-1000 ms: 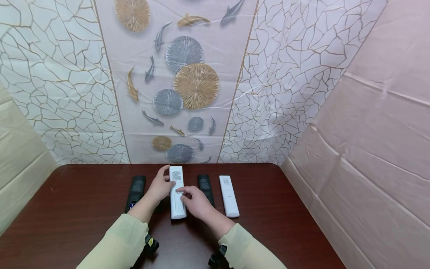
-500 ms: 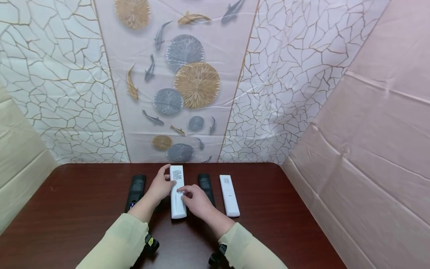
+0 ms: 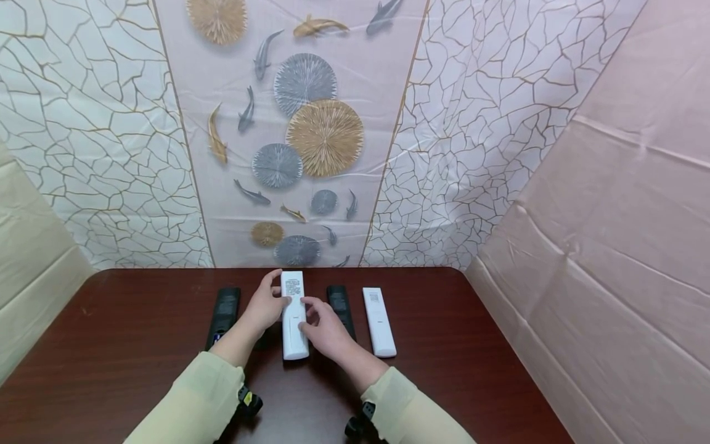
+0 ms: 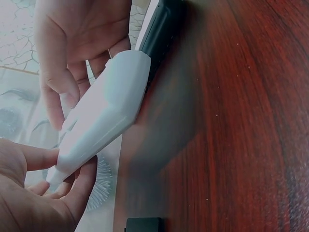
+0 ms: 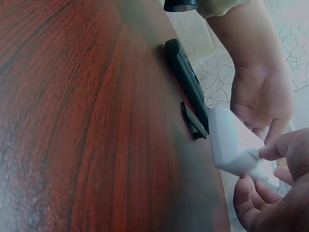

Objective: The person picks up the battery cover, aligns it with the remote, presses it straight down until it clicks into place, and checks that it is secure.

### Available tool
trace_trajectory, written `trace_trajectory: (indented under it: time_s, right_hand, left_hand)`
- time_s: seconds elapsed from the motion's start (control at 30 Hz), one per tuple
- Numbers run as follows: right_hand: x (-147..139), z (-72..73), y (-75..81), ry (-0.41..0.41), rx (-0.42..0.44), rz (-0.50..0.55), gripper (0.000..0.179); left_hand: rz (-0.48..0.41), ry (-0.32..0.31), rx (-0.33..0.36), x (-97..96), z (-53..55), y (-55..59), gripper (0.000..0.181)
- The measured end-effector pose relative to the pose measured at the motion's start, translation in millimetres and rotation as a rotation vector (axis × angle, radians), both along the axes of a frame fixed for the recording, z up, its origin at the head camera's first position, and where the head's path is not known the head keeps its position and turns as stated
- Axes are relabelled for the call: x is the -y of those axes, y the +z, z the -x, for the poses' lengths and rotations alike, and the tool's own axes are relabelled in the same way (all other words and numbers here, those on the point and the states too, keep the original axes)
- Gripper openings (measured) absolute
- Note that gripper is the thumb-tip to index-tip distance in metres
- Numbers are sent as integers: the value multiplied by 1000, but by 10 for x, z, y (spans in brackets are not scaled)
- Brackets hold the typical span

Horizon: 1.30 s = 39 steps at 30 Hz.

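Note:
A white remote control (image 3: 294, 336) is held back side up above the table, its printed label toward the far end. My left hand (image 3: 267, 305) grips that far end; in the left wrist view its thumb and fingers (image 4: 84, 183) pinch it from both sides. My right hand (image 3: 327, 330) holds the right edge near the middle. In the right wrist view, one digit rests on the back by the battery cover's seam and another presses the side. A black remote control (image 3: 226, 311) lies left, its battery compartment uncovered and partly behind my left wrist.
A small black battery cover (image 5: 193, 121) lies on the table near the left black remote. Right of my hands lie another black remote (image 3: 340, 305) and a second white remote (image 3: 379, 324). A patterned cloth (image 3: 310, 203) hangs behind the table (image 3: 444, 382).
My right index finger has slid from the middle of the white remote's back to its right edge. The battery cover's outline shows less. My left hand keeps its hold.

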State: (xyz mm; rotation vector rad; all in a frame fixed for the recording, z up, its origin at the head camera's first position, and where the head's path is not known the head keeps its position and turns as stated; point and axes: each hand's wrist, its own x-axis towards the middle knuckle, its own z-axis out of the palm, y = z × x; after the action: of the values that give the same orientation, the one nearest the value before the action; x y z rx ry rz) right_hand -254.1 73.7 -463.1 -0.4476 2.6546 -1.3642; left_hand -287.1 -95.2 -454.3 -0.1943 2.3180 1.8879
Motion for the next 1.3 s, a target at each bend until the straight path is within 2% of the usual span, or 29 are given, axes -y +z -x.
trace_trajectory:
  time_s: [0.2,0.57,1.3]
  right_hand:
    - [4,49,-45,-34,140,157,60]
    - [-65,155,-63,-22,315,367,55]
    - [-67,139,-36,-31,320,379,52]
  left_hand:
    - [-19,-15,-1,-8,-13,22,72]
    - [-27,-42,11,-16,-51,86,72]
    - [-61,-33,24,-11,-79,90,71]
